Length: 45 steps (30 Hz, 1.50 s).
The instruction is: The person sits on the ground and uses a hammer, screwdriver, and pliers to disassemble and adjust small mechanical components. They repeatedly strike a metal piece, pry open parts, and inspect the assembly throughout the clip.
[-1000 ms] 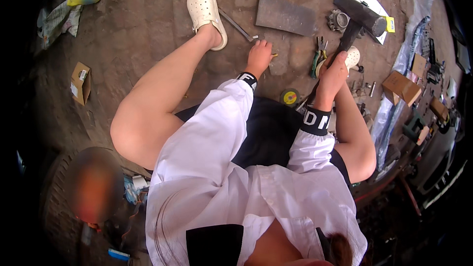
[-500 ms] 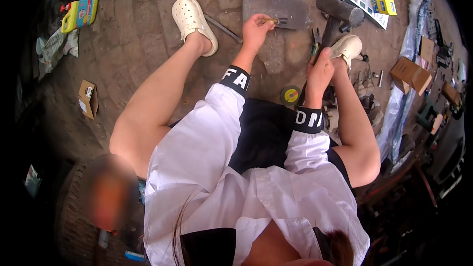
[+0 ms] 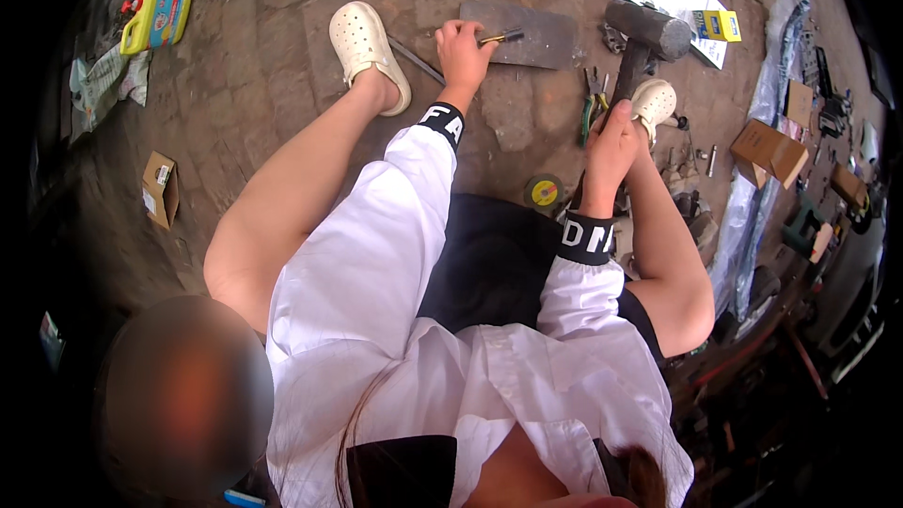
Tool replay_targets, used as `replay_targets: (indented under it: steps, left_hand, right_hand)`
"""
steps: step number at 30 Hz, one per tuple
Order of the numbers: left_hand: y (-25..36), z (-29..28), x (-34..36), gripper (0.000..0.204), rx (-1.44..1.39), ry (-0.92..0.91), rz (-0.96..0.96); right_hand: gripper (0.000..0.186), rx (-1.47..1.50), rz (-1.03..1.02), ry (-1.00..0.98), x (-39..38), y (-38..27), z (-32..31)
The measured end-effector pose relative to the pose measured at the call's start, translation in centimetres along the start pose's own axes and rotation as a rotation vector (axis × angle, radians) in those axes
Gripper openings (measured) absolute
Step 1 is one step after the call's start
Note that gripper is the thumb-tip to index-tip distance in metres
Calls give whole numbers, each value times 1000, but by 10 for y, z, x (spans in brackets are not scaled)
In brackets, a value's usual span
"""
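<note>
The left hand (image 3: pixel 463 55) pinches a rod (image 3: pixel 509 36), slim, short, straight, part brass-coloured and part dark, over the left part of a flat, dark grey, scuffed plate (image 3: pixel 546 40) on the far side. The right hand (image 3: pixel 609 143) is closed around the handle of a hammer (image 3: pixel 649 30), its dark, blocky head right of the plate. Pliers (image 3: pixel 590 102) lie just left of the handle.

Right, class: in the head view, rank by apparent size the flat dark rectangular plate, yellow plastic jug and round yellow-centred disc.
1. Dark plate, partly hidden by the left hand
2. Yellow jug
3. Round disc
</note>
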<state>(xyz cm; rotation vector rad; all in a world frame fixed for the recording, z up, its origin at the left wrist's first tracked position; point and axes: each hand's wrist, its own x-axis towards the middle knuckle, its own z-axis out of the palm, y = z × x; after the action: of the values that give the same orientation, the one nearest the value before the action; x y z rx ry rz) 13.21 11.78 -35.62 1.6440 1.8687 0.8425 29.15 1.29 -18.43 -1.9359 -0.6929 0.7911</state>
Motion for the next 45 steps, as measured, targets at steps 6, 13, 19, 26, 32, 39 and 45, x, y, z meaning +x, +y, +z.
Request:
replay_targets:
  steps: [6,13,19,26,32,39,45]
  left_hand:
    - [-47,-61,4,20,38,292,-127]
    - [-81,-116,11,20,116,516,-384]
    - [-103,-114,15,21,105,400,-562]
    - [-95,-120,11,21,105,366,-451]
    - [-63,-97,-22,17,223,261,-82]
    - [-15,-28,-105,14,-228,-51,-175]
    - [-39,9,-168,49,-385,-445,-667]
  right_hand:
    - [66,127,-320,187,-9,-118,-10]
    - [69,-10,-603,334,-3,-47,34]
    - [63,-767,-83,-120,-11,84,102]
    - [71,-400,144,-242,5,99,74]
    - [67,-384,106,-141,-6,91,71]
    - [54,362,559,-496,-11,152,89]
    - [42,-67,72,-43,-53,183,89]
